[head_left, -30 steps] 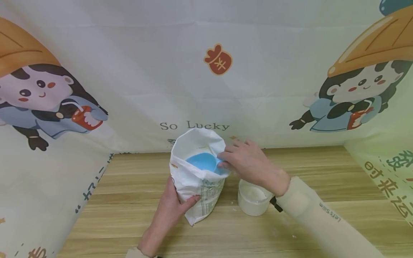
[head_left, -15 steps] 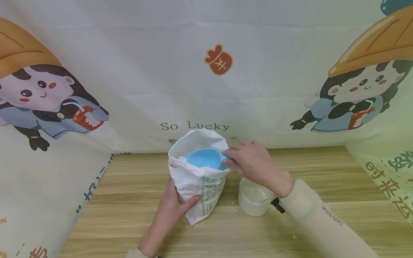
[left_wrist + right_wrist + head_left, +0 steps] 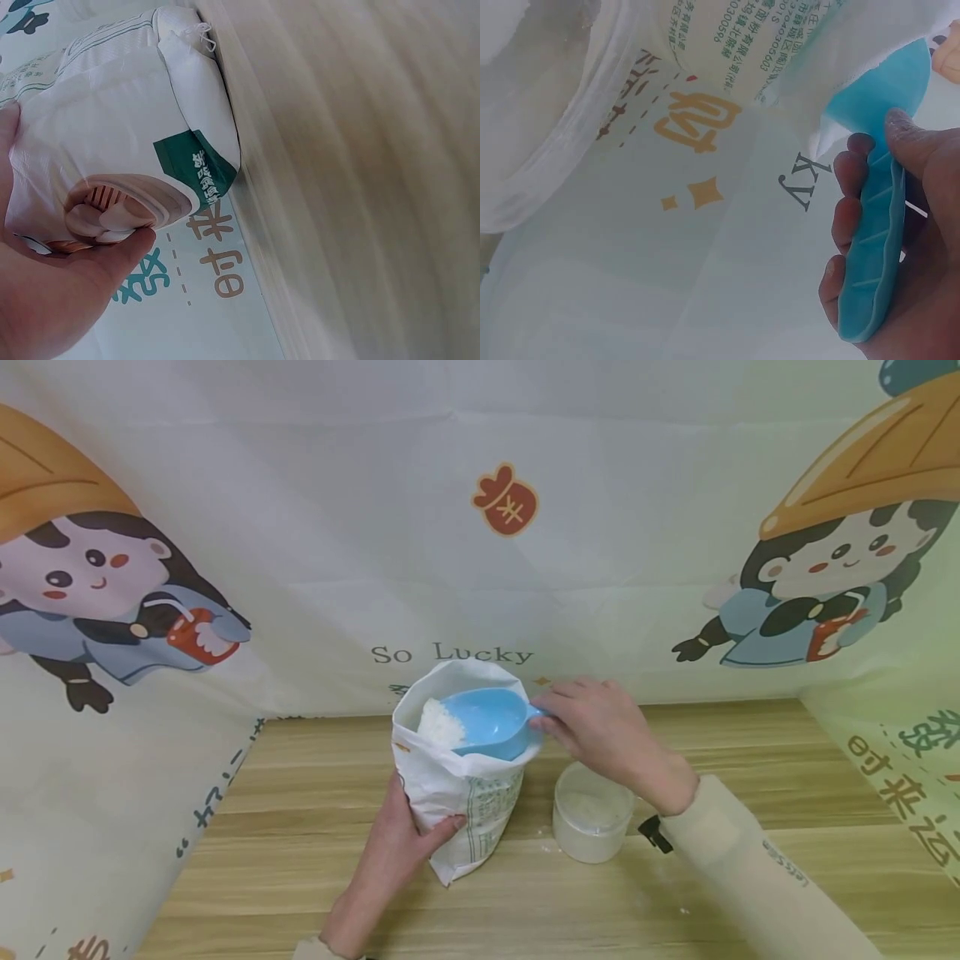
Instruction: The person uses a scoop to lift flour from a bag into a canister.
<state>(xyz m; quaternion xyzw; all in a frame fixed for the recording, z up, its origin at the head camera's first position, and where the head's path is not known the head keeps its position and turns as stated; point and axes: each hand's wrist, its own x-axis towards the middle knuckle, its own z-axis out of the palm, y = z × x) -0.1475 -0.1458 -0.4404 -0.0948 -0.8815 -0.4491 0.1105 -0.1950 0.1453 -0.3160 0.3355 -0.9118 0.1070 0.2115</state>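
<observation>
A white printed bag (image 3: 457, 802) stands open at the top on the table, tilted a little. My left hand (image 3: 408, 827) grips its lower side, thumb across the front; in the left wrist view the bag (image 3: 97, 127) shows a green label and a picture of food. With curled fingers my right hand (image 3: 600, 727) holds the handle of a blue scoop (image 3: 491, 718), whose bowl is at the bag's mouth. White powder (image 3: 441, 724) lies heaped at the scoop's front end. In the right wrist view the fingers (image 3: 846, 225) wrap the ribbed scoop handle (image 3: 874, 255).
A clear round tub (image 3: 592, 818) with white powder inside stands just right of the bag, below my right forearm. Specks of powder dot the wooden table (image 3: 300, 827). A printed cloth (image 3: 337, 527) hangs close behind and along both sides.
The scoop has risen inside the bag's mouth and shifted slightly right, bringing a heap of white powder into sight. My right hand moved right with it; the left hand and bag stayed nearly still.
</observation>
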